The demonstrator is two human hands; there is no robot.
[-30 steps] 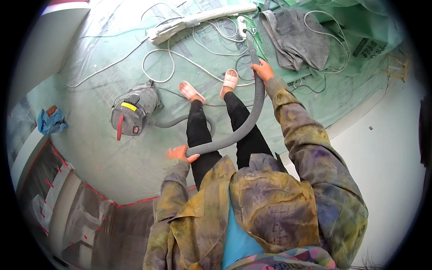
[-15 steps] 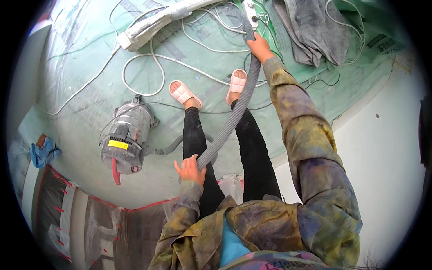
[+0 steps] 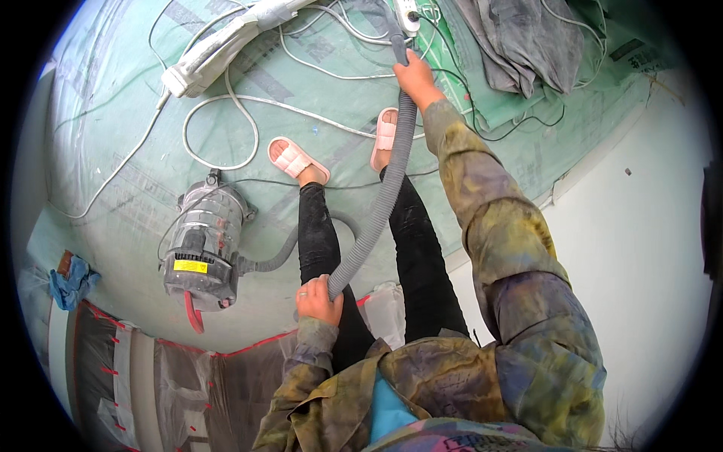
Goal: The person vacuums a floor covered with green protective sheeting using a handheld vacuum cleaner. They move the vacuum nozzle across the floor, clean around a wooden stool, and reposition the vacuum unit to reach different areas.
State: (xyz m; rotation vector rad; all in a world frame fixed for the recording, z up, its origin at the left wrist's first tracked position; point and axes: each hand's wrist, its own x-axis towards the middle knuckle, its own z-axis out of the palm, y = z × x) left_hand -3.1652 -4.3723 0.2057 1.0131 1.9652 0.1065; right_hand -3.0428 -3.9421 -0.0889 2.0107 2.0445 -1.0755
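Observation:
A grey ribbed vacuum hose runs between my hands, in front of my legs. My right hand, arm stretched far ahead, is closed round the hose near its smooth dark end piece. Lower down, beside my left knee, my left hand grips the hose with fingers wrapped over it. The hose loops behind my left leg to a grey canister vacuum with a yellow label and a red handle-like part, on the floor to my left. Just beyond my right hand lies a white power strip with a black plug in it.
Green plastic sheeting covers the floor. A dusty long white tool and loops of white cable lie ahead. Grey cloth is heaped at far right. Plastic-wrapped, red-taped panels stand at lower left, near a blue bundle.
The fingers of my left hand, partly spread before, have closed round the hose. My right hand still holds the hose, its end now left of the power strip. The view has shifted slightly.

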